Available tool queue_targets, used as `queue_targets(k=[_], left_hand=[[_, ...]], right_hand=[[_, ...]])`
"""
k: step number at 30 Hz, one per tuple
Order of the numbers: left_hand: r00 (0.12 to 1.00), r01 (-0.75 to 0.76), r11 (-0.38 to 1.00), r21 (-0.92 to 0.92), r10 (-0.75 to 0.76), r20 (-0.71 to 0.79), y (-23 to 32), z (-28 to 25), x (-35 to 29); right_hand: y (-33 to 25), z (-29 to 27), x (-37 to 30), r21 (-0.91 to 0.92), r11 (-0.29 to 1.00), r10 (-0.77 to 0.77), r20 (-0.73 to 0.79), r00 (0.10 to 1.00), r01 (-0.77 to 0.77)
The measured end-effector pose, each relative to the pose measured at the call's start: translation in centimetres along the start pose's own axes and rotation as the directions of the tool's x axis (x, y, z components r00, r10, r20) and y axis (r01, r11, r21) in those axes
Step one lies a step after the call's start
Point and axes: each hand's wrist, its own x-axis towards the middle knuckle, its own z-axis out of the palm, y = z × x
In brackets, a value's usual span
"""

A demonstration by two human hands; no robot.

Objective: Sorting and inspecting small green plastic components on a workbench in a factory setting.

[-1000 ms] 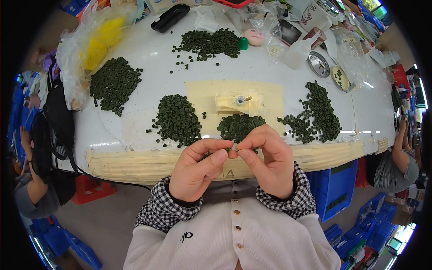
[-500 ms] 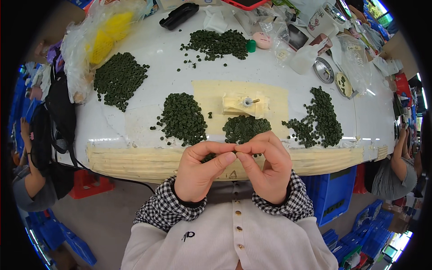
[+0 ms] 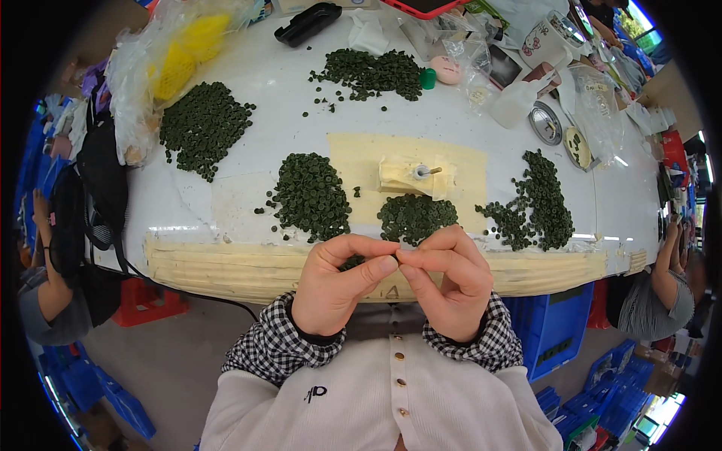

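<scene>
My left hand and my right hand meet fingertip to fingertip over the table's near edge. Both pinch one tiny dark green piece, mostly covered by the fingers. Just beyond them lies a heap of small dark green round parts, with a larger heap of the same kind to its left. A few more dark green parts show beside my left fingers. Behind the nearer heap stands a tape-wrapped block with a metal pin sticking out.
Further dark green heaps lie at far left, far middle and right. Plastic bags, a white mug, a squeeze bottle and round tins crowd the back corners. A blue crate stands below the table, right.
The view has shifted slightly, so the table things sit a little farther right. My right fingers have changed their bend slightly; both hands keep their pinch at the same place.
</scene>
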Motion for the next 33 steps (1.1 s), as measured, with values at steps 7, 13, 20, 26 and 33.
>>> queue_targets(k=[7, 13, 20, 26, 33], left_hand=[[0.963, -0.001, 0.967, 0.255, -0.068, 0.262, 0.8, -1.0, 0.3], [0.972, -0.006, 0.962, 0.274, -0.059, 0.227, 0.3, -0.9, 0.3], [0.982, -0.081, 0.891, 0.446, -0.006, 0.189, 1.1, -0.4, 0.2], [0.983, -0.134, 0.861, 0.49, 0.052, 0.178, 0.8, -0.5, 0.3], [0.977, -0.206, 0.83, 0.519, 0.144, 0.158, 0.3, -0.5, 0.2]], right_hand=[[0.4, -1.9, 0.4, 0.524, 0.75, 0.188, 0.414, 0.891, -0.403], [0.3, -2.2, 0.6, 0.301, 0.942, 0.062, 0.274, 0.96, -0.147], [0.0, -2.1, 0.8, 0.001, 0.999, -0.054, 0.15, 0.987, 0.055], [0.0, -1.8, 0.6, 0.013, 1.0, -0.021, 0.133, 0.991, 0.02], [0.5, -1.4, 0.4, 0.089, 0.996, 0.0, 0.11, 0.994, -0.01]])
